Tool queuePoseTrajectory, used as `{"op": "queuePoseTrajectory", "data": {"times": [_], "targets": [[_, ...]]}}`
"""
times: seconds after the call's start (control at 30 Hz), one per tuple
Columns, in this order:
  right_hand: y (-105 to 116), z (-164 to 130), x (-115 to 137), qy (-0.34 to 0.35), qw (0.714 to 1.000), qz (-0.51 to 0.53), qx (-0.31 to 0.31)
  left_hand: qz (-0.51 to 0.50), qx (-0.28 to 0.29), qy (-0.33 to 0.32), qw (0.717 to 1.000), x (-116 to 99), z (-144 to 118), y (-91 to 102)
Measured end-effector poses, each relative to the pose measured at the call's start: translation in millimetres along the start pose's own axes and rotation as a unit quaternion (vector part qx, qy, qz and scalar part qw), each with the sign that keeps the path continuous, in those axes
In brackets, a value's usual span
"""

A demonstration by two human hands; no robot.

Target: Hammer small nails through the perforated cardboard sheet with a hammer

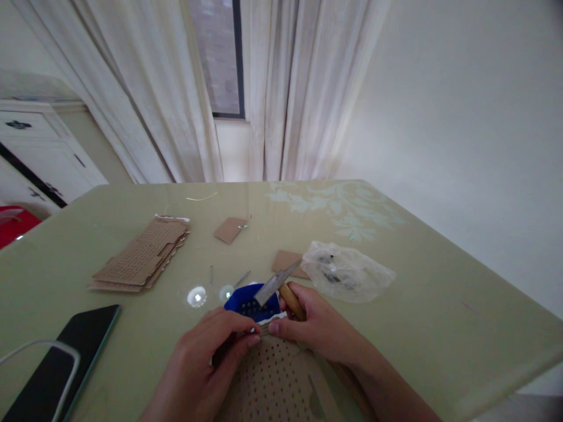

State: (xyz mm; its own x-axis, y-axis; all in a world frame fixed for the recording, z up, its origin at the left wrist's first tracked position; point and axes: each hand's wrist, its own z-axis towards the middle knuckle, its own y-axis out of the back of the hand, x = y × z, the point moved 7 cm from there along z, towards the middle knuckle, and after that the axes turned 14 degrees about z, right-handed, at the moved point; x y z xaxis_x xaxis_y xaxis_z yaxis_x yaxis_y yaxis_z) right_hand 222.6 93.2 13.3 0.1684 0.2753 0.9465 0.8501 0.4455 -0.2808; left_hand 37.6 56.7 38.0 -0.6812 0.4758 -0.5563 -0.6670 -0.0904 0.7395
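A small hammer (pixel 271 287) with a metal head and wooden handle is held in my right hand (pixel 325 322), its head tilted above a blue piece (pixel 247 298) with holes. The thumb of that hand presses the white-trimmed far edge of a brown perforated board (pixel 281 375) at the front of the table. My left hand (pixel 215 346) has its thumb and finger pinched together at the same edge. Something tiny and pale shows at those fingertips, too small to name. The fingers cover part of the edge, and the board's near end runs out of view.
Perforated brown boards (pixel 143 255) lie stacked at the left, behind a black tablet (pixel 65 357) with a white cable (pixel 73 351). Small brown cards (pixel 231 230) and a clear plastic bag (pixel 347 272) lie farther back. Thin metal pins (pixel 241 278) rest beyond the blue piece.
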Motion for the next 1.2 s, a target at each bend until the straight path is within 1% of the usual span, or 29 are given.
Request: {"op": "queuePoseTrajectory", "data": {"times": [0.1,0.2,0.3,0.5,0.6,0.67,0.73,0.8,0.87,0.9,0.97,1.03,1.1,1.17,1.2], "targets": [[-0.9,-0.1,0.5,0.006,1.0,0.016,0.006,0.002,-0.007,-0.006,1.0,-0.7,-1.2,-2.8],[-0.3,-0.2,1.2,0.008,1.0,0.007,-0.001,0.007,-0.01,-0.02,1.0,-4.8,-2.0,-3.5],[-0.2,-0.1,1.3,0.002,1.0,0.004,-0.004,0.007,-0.018,-0.017,1.0,-6.3,-1.4,-2.4],[-0.6,-0.4,1.5,-0.001,1.0,-0.011,0.0,0.024,-0.003,-0.061,0.998,-12.7,0.1,-3.7],[2.8,1.4,-1.6,0.006,0.998,-0.062,-0.012,0.041,0.006,-0.076,0.996,-15.5,0.6,-5.5],[8.0,2.8,0.3,0.033,0.991,-0.125,-0.037,0.048,0.012,-0.09,0.995,-17.6,1.2,-7.1],[14.6,0.9,7.3,0.058,0.979,-0.182,-0.074,0.052,0.016,-0.102,0.993,-19.0,2.1,-8.7],[19.2,-6.7,19.8,0.063,0.968,-0.218,-0.107,0.054,0.019,-0.101,0.993,-18.4,3.3,-10.1],[16.6,-20.2,38.9,0.062,0.96,-0.248,-0.114,0.053,0.022,-0.097,0.994,-18.0,4.3,-11.3],[11.1,-28.5,51.4,0.072,0.951,-0.28,-0.105,0.051,0.021,-0.097,0.994,-18.4,4.8,-11.4],[-4.0,-45.8,76.7,0.11,0.924,-0.355,-0.086,0.048,0.021,-0.098,0.994,-19.5,5.6,-11.4],[-17.3,-59.4,90.5,0.116,0.898,-0.416,-0.082,0.052,0.027,-0.094,0.994,-20.0,6.3,-12.1],[-27.6,-68.4,97.2,0.142,0.875,-0.452,-0.096,0.059,0.036,-0.088,0.994,-19.5,6.6,-13.3],[-35.4,-72.2,94.8,0.162,0.852,-0.487,-0.1,0.066,0.046,-0.085,0.993,-18.7,6.4,-14.9],[-38.3,-72.4,90.8,0.161,0.839,-0.512,-0.094,0.069,0.051,-0.085,0.993,-18.5,6.2,-15.7]]}}
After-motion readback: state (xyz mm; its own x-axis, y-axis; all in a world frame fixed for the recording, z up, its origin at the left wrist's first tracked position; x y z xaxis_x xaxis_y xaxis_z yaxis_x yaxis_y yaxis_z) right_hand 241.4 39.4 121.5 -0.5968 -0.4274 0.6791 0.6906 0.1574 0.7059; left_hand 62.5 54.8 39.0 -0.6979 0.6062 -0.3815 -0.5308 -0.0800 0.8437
